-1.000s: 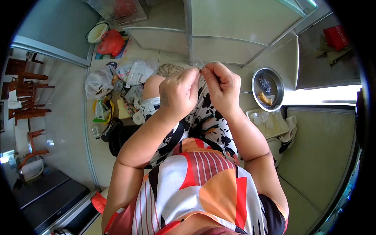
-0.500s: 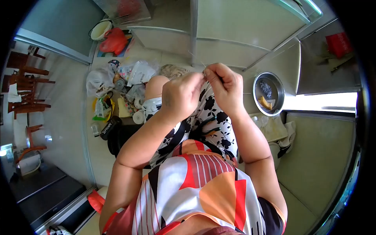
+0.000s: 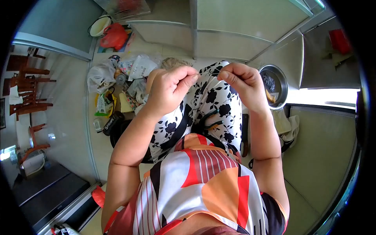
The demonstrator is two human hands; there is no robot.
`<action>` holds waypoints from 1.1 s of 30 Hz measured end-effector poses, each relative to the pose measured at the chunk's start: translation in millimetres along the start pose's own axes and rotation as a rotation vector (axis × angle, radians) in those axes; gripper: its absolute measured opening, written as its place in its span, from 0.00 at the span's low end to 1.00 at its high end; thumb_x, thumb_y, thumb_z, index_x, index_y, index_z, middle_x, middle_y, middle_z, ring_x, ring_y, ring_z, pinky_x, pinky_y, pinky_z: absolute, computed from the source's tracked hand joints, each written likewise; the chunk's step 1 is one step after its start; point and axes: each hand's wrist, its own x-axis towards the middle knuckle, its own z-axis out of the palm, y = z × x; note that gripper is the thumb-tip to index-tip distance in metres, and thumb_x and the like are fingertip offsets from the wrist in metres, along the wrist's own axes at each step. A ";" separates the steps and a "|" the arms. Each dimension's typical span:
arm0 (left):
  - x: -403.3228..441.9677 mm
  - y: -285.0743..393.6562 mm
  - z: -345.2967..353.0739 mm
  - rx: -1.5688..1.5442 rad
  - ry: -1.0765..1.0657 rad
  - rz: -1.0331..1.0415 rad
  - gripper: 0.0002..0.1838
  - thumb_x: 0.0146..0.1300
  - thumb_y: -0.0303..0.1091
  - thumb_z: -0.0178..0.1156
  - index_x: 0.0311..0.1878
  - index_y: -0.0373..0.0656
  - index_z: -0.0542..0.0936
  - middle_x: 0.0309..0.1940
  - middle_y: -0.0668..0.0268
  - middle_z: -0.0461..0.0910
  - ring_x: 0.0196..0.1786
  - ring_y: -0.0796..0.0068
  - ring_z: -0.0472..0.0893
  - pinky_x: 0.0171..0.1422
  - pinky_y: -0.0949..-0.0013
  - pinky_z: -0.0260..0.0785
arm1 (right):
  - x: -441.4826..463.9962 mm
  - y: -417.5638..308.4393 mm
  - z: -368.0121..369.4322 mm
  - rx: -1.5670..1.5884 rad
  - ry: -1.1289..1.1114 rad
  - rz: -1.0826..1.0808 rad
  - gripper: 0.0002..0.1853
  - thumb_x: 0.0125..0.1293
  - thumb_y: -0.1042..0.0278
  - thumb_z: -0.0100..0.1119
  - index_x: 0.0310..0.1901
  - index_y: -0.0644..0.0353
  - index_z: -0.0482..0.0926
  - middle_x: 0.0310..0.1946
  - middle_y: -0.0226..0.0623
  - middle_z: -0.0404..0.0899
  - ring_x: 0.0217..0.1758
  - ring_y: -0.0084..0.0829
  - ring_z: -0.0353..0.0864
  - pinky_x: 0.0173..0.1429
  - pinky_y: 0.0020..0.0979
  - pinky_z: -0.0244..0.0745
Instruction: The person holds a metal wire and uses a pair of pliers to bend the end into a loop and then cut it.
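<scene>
The scene is viewed by one camera worn on the person's head, faced forward and steeply down. The shirt is seen nearest the lens, from above, across the lower middle of the view. The left hand and right hand are shown farther out, above the trousers. The floor is covered from its left edge, along the glass partition, to its far edge by the pale panels. Straight lines are bowed, and the corners are blacked out.
</scene>
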 end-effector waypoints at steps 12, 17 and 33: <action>-1.2 16.6 0.7 -0.913 0.222 -0.455 0.08 0.67 0.31 0.54 0.41 0.37 0.79 0.21 0.72 0.71 0.20 0.86 0.63 0.24 0.83 0.54 | -26.3 13.6 47.2 0.323 0.170 0.137 0.10 0.70 0.65 0.52 0.41 0.64 0.78 0.27 0.30 0.80 0.27 0.17 0.79 0.32 0.18 0.72; -3.5 17.7 17.1 -0.834 0.214 -0.420 0.10 0.67 0.31 0.54 0.44 0.35 0.79 0.34 0.61 0.82 0.36 0.81 0.79 0.38 0.80 0.69 | -21.5 9.0 58.4 0.449 0.116 0.133 0.11 0.70 0.64 0.50 0.41 0.65 0.76 0.25 0.33 0.79 0.26 0.23 0.79 0.32 0.22 0.76; -4.7 15.5 9.4 -0.984 0.058 -0.459 0.12 0.68 0.30 0.51 0.47 0.33 0.79 0.44 0.57 0.81 0.40 0.76 0.80 0.44 0.74 0.75 | -8.2 22.5 75.8 0.541 0.049 0.110 0.11 0.71 0.66 0.49 0.38 0.66 0.77 0.27 0.30 0.78 0.28 0.18 0.76 0.35 0.20 0.74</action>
